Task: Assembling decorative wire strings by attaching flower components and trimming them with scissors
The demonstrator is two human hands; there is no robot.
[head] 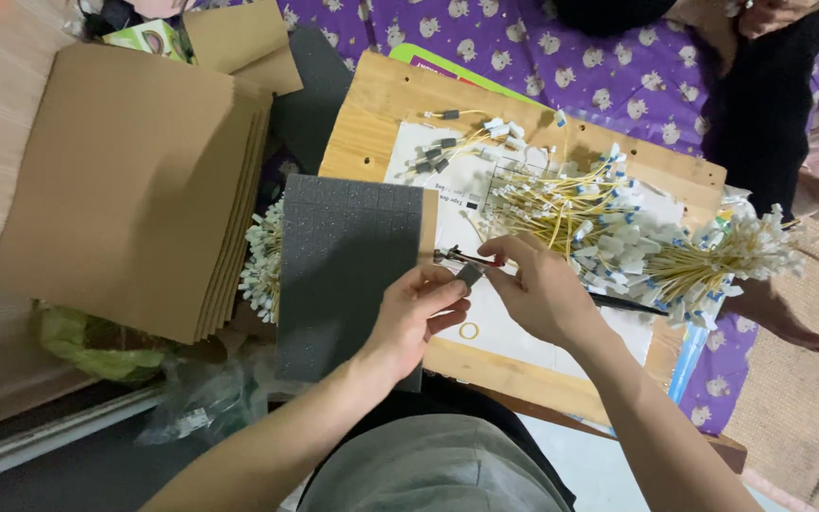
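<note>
My left hand [416,313] pinches a small dark grey foam piece [469,274] at the right edge of a dark grey foam sheet [343,256]. My right hand [535,287] holds thin metal tweezers [454,255], their tip pointing left at that piece. Both hands meet over a wooden board [381,104] covered by a white paper sheet [495,327]. Piles of yellow wires with white tags [580,213] lie just beyond my right hand.
A stack of brown cardboard sheets [135,180] lies at the left. Another bundle of tagged wires [263,261] pokes out from under the foam sheet. A bundle [732,251] lies at the right. Another person's foot [789,322] rests at the right, on purple patterned fabric [637,76].
</note>
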